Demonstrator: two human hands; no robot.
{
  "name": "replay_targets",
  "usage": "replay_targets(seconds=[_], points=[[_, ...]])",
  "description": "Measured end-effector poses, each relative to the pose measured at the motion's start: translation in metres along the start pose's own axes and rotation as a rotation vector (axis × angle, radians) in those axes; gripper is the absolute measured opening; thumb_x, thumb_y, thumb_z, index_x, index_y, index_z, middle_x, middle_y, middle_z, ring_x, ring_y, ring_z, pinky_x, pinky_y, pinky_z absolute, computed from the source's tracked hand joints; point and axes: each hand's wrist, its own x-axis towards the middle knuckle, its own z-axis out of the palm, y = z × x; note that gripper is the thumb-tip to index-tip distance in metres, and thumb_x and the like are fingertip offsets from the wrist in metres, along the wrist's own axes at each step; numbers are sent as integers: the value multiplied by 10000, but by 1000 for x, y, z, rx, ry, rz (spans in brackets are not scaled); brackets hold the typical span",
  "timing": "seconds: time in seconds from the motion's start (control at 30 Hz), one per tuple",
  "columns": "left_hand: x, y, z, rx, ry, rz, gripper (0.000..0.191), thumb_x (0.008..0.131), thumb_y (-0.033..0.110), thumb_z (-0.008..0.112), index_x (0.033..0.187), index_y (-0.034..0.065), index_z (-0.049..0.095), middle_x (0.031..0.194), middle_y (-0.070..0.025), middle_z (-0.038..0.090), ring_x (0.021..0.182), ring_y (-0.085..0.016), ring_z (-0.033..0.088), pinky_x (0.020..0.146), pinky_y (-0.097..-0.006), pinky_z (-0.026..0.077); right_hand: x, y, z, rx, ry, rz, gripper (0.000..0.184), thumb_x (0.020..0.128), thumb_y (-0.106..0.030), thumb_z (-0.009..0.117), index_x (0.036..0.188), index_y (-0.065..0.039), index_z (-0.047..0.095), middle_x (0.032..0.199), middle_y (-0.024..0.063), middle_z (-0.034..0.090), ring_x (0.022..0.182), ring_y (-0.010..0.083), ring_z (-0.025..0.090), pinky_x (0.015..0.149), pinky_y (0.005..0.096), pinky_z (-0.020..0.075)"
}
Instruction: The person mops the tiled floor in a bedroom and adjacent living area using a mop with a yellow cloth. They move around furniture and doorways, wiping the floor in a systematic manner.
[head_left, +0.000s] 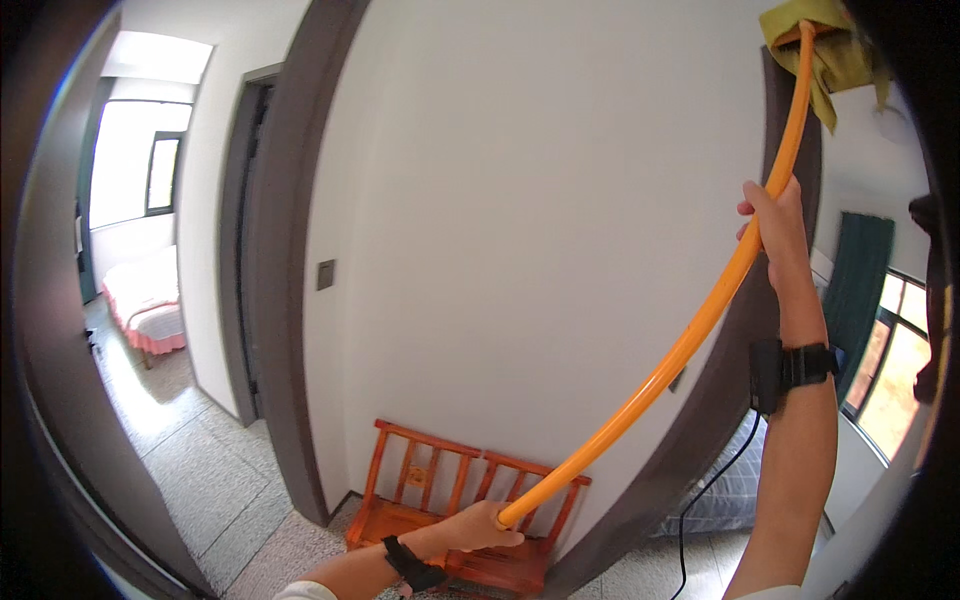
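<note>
A long orange pole runs slantwise from lower middle to upper right, looking bent near the rim. Its lower end sits in my left hand, fingers wrapped around it. Higher up, my right hand grips the same pole, with the thumb along it. A yellow-green cloth is draped over the pole's top end, hiding most of the head beneath. That cloth is close to the top of the dark door frame; whether it touches cannot be told. Each wrist wears a black strap, and a black cable hangs from the right one.
Two reddish wooden chairs stand against the white wall, below my left hand. A wall switch is at left. Beds show through doorways on both sides: a pink-skirted one left, a checked one right.
</note>
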Motion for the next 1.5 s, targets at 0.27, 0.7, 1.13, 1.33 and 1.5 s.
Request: replay_targets(seconds=[0.27, 0.7, 1.13, 1.33, 1.5], points=[[-97, -151, -110, 142, 289, -143, 383, 886, 438, 763, 896, 74, 642, 703, -40, 593, 678, -153, 567, 683, -349, 459, -107, -11, 147, 329, -222, 73, 527, 971, -255, 659, 1361, -46, 373, 937, 89, 622, 705, 123, 623, 495, 245, 501], [-405, -340, -174, -1, 783, -523, 229, 827, 253, 853, 887, 76, 721, 789, -15, 691, 752, -121, 634, 748, -316, 518, -268, -184, 385, 1103, -719, 163, 655, 939, -122, 690, 1402, -63, 230, 918, 83, 620, 649, 103, 610, 485, 228, 502], [-586, -395, -22, -455, 1362, -346, 60, 926, -5, 681, 982, 17, 684, 765, -6, 617, 668, -115, 598, 568, -266, 491, -413, -323, 522, 1422, -1151, 115, 715, 964, -200, 685, 1449, -7, 196, 985, 95, 575, 638, 93, 609, 476, 188, 514], [-589, -383, -2, -607, 1387, -332, 90, 908, -2, 709, 996, -3, 691, 782, -24, 647, 664, -127, 603, 555, -282, 496, -445, -309, 588, 1374, -1201, 231, 740, 959, -192, 700, 1478, 5, 209, 939, 100, 592, 684, 99, 622, 502, 209, 518], [-533, -328, -50, -813, 1274, -303, 91, 905, 4, 712, 995, -3, 696, 793, -31, 655, 669, -129, 604, 556, -286, 496, -421, -299, 642, 1493, -1050, 226, 707, 974, -127, 685, 1512, -15, 240, 972, 101, 597, 778, 130, 643, 661, 281, 569]])
